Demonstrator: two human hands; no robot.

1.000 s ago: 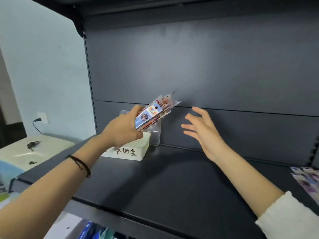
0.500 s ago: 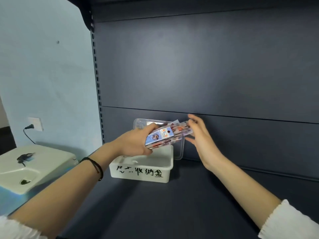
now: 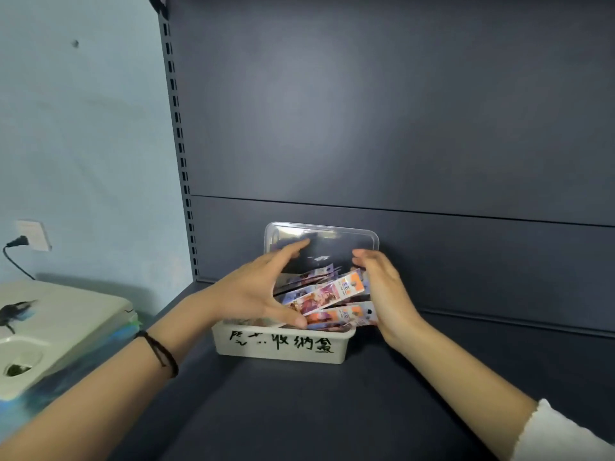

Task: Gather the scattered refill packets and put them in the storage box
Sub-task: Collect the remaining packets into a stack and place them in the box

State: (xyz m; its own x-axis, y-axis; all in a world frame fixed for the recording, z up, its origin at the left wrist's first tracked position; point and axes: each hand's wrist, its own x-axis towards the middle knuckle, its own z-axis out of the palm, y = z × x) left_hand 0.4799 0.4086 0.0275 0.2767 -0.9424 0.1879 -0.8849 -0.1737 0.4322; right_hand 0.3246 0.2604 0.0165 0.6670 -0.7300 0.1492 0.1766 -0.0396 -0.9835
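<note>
A white storage box [image 3: 283, 348] with black handwriting on its front stands on the dark shelf against the back panel. Its clear lid [image 3: 321, 237] leans upright behind it. A fanned bundle of colourful refill packets [image 3: 327, 296] sits tilted in the box mouth, held between both hands. My left hand [image 3: 256, 291] grips the bundle's left end, thumb under it and fingers spread above. My right hand [image 3: 382, 291] presses flat against the right ends of the packets. The lower parts of the packets are hidden inside the box.
The dark shelf board [image 3: 299, 410] stretches in front of the box, with a grey back panel [image 3: 399, 128] behind. To the left, below the shelf, lies a white appliance [image 3: 50, 327], and a wall socket [image 3: 33, 234] with a plug.
The bundle has come down from above the box into its mouth. My right hand has closed in on the packets' right ends. The view has moved closer to the box.
</note>
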